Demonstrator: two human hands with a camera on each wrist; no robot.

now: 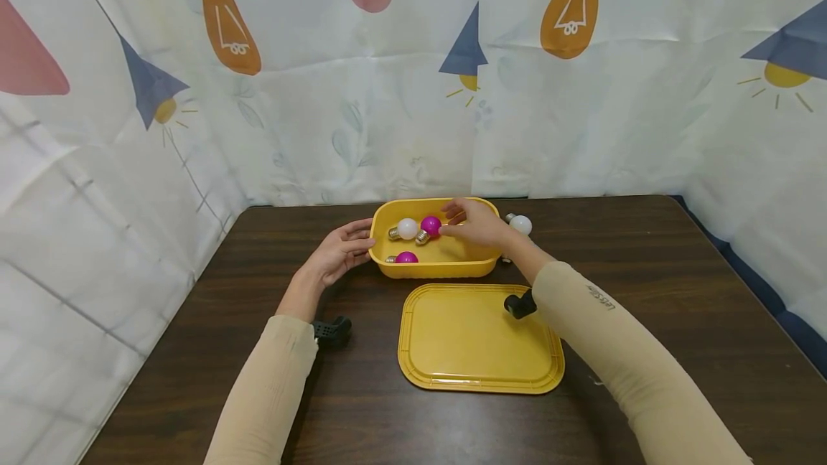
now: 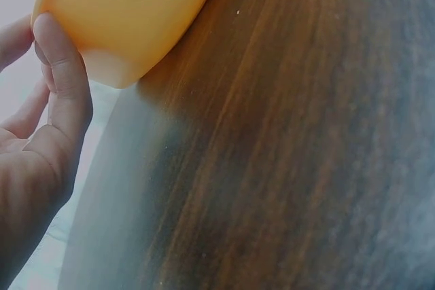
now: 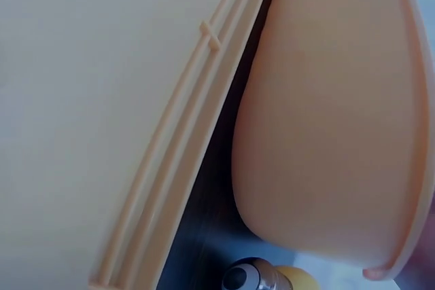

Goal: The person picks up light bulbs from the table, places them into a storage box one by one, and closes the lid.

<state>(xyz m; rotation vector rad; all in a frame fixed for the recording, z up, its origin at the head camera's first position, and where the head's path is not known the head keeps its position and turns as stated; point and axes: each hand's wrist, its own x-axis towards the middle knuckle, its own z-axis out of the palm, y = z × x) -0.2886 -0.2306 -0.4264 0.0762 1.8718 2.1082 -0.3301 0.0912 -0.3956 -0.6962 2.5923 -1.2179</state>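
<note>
A yellow basin (image 1: 439, 270) stands at the far middle of the table. Inside it are a white bulb (image 1: 407, 229), a magenta bulb (image 1: 431, 225) and another magenta bulb (image 1: 406, 257) by the near wall. My left hand (image 1: 339, 253) touches the basin's left end with thumb and fingertips; the left wrist view shows them at the basin's edge (image 2: 129, 18). My right hand (image 1: 474, 222) reaches over the basin's right part, fingers loosely bent and parted, close to the upper magenta bulb. The right wrist view shows the basin's outer wall (image 3: 333, 113), with that hand mostly hidden.
A flat yellow tray (image 1: 481, 339) lies in front of the basin, under the right forearm. To the right of the basin lies a white bulb (image 1: 520, 224). A bulb base (image 3: 245, 278) shows low in the right wrist view. Printed curtains (image 1: 400, 128) hang behind the dark wooden table (image 1: 362, 407).
</note>
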